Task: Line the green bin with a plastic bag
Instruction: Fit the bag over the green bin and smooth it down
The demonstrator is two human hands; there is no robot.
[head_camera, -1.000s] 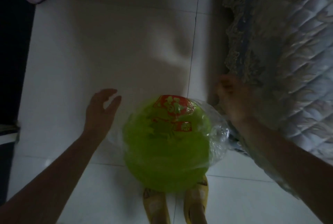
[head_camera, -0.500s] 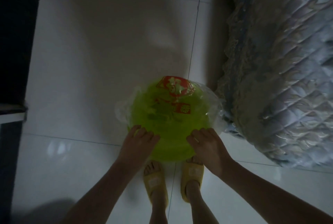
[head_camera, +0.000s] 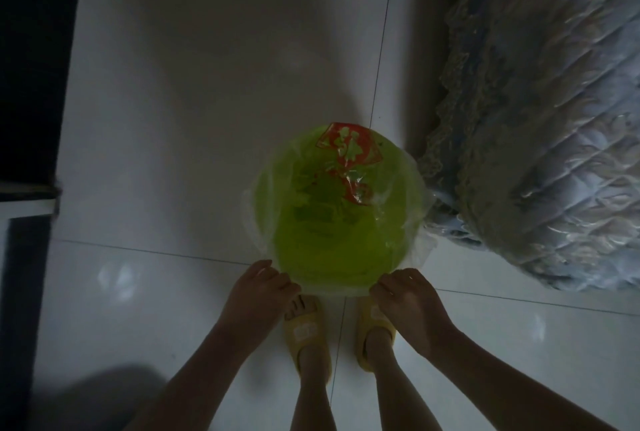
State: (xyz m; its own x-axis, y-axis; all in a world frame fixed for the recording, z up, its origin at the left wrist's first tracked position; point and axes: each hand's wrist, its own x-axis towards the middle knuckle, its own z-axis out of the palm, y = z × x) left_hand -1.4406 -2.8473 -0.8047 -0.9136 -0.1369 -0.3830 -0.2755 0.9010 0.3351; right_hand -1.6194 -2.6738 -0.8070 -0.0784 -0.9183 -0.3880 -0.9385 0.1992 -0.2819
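The round green bin [head_camera: 332, 243] stands on the white tiled floor in front of my feet. A clear plastic bag [head_camera: 349, 156] with red print lies inside it, its edge folded out over the rim all round. My left hand [head_camera: 258, 295] grips the bag's edge at the near left of the rim. My right hand [head_camera: 407, 299] grips the bag's edge at the near right of the rim. Both hands have fingers curled down over the plastic.
A bed with a quilted, lace-trimmed cover [head_camera: 540, 139] fills the right side, close to the bin. Dark furniture [head_camera: 31, 84] runs along the left edge. My feet in yellow slippers [head_camera: 306, 337] stand just behind the bin.
A second ago both hands were apart at the bin's sides, holding nothing. They came together at the near rim and slid down over the bag's edge.
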